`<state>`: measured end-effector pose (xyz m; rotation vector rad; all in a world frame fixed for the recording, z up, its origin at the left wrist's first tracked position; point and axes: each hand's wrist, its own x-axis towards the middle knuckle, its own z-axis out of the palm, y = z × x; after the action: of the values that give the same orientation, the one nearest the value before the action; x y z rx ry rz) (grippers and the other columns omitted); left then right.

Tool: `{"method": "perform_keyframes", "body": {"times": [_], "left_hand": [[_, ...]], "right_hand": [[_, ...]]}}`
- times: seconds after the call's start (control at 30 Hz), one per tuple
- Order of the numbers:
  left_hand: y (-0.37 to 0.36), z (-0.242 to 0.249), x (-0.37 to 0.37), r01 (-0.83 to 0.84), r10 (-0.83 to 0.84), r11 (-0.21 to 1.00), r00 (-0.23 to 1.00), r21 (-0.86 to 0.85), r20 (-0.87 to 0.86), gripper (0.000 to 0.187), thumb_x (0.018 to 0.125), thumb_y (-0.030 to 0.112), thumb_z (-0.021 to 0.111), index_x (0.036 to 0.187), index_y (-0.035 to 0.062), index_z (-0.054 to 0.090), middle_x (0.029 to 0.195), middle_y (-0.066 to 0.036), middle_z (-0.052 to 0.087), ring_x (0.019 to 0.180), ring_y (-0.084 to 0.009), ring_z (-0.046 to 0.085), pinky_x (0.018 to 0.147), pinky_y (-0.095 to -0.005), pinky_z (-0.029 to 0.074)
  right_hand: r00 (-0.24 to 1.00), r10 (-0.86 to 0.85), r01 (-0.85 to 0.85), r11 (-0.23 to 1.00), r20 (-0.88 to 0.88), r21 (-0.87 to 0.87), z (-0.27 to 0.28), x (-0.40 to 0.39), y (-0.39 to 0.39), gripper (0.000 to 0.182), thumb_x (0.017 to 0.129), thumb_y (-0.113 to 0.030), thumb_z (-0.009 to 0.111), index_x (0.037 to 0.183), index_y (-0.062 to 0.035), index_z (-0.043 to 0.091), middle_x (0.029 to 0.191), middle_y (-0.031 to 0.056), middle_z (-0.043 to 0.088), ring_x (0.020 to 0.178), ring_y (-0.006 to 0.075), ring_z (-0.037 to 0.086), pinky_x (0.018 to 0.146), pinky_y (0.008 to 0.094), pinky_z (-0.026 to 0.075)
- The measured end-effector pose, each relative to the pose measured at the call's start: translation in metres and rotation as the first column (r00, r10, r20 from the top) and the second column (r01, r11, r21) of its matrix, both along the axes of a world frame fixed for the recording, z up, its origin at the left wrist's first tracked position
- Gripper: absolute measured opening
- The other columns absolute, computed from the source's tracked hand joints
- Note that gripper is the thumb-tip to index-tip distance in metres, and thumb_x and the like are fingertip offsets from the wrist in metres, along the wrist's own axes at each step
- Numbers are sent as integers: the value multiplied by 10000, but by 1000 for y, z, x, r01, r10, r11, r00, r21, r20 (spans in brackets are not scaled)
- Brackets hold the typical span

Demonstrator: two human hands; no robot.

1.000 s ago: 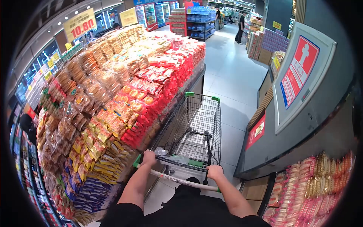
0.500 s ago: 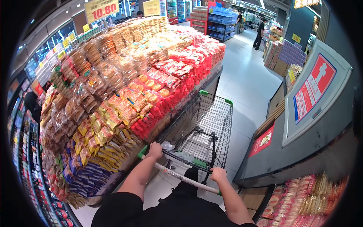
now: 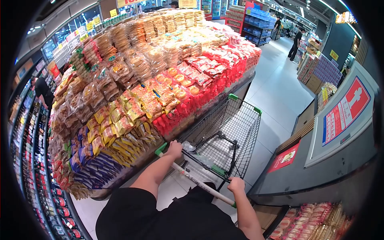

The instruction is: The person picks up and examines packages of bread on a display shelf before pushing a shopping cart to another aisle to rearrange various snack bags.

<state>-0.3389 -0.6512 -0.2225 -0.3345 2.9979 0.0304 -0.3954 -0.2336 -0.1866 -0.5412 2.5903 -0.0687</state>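
Note:
My left hand (image 3: 174,149) is closed round the left end of the shopping cart's handle (image 3: 200,184), beside its green corner. Near the handle's right end, my right hand (image 3: 236,185) is wrapped on the cart too. The wire cart (image 3: 244,128) reaches forward between a large snack display and a grey counter. Some clear plastic (image 3: 188,146) lies at the cart's near end, close to my left hand. The rest of the basket shows bare wire mesh.
Packaged snacks (image 3: 156,104) are piled high at the left. The grey counter (image 3: 304,176) stands at the right, with snack packs (image 3: 308,220) below it. A person (image 3: 295,45) in dark clothes stands up the aisle (image 3: 272,88). Shelves (image 3: 34,148) line the far left.
The display, cart and both hands have shifted rightward in view, and the distant things also sit further right. Both hands keep their hold on the handle.

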Motion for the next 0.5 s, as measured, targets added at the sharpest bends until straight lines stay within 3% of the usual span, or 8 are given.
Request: {"method": "perform_keyframes", "body": {"times": [0.5], "left_hand": [[-2, -2, -2, 15, -14, 999, 999, -31, 29, 256, 687, 191, 717, 929, 125, 771, 983, -105, 692, 1044, -316, 591, 929, -433, 466]], "right_hand": [[999, 9, -12, 999, -44, -50, -2, 1, 2, 461, 682, -199, 687, 1136, -240, 756, 1048, 116, 739, 1000, 290, 697, 873, 390, 562]]}}
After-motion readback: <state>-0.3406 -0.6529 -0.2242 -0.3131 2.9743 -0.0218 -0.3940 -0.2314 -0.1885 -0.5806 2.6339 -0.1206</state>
